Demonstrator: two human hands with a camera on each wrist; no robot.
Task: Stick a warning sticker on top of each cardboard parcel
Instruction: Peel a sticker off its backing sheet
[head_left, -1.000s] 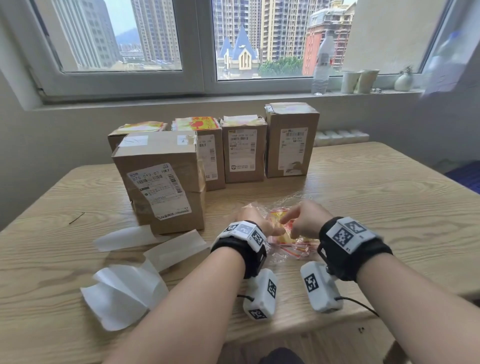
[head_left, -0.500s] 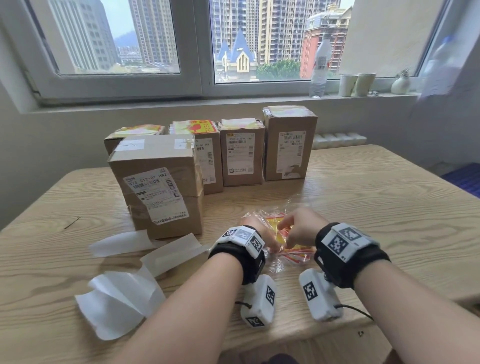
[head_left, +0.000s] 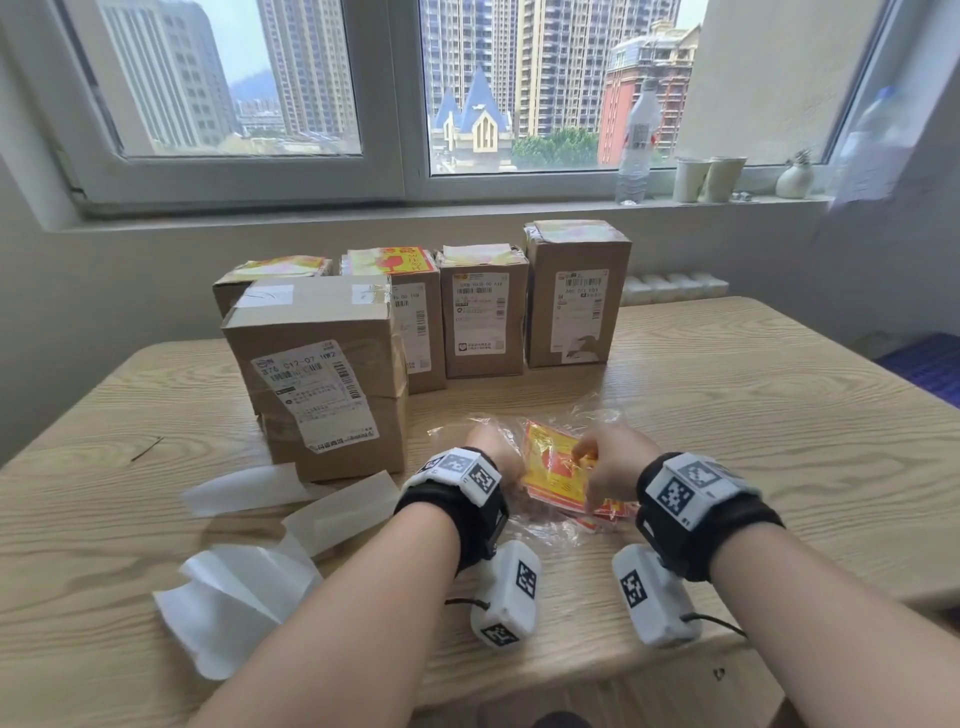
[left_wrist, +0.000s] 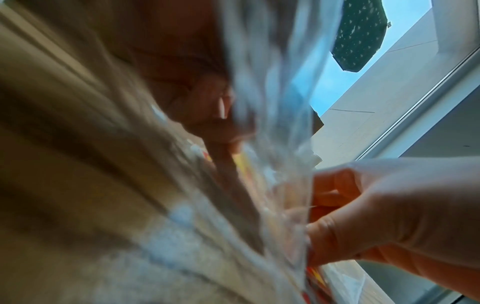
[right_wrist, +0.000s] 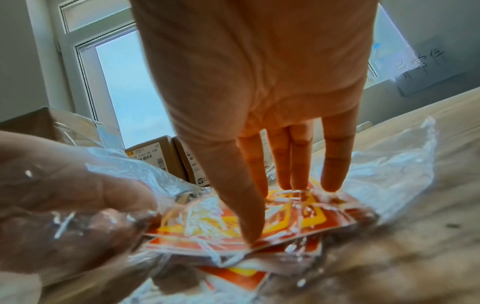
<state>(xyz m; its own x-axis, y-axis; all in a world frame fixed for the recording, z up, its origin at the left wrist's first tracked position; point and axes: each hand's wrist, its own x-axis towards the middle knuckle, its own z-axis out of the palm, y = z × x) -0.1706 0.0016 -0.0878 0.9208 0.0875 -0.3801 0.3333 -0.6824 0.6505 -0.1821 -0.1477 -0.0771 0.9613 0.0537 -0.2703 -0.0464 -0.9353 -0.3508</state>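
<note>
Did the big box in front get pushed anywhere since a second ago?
No. The big front box sits in the same spot relative to the row of parcels behind it; only the camera shifted.

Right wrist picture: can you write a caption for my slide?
Right hand fingers reach into the clear plastic bag onto red-and-yellow warning stickers.

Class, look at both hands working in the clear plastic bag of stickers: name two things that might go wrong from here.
1. The right hand reaches into the crinkled clear plastic bag and touches a stack of red-and-yellow warning stickers; it may lift several at once.
2. The left hand grips only thin film, which might slip or tear.
</note>
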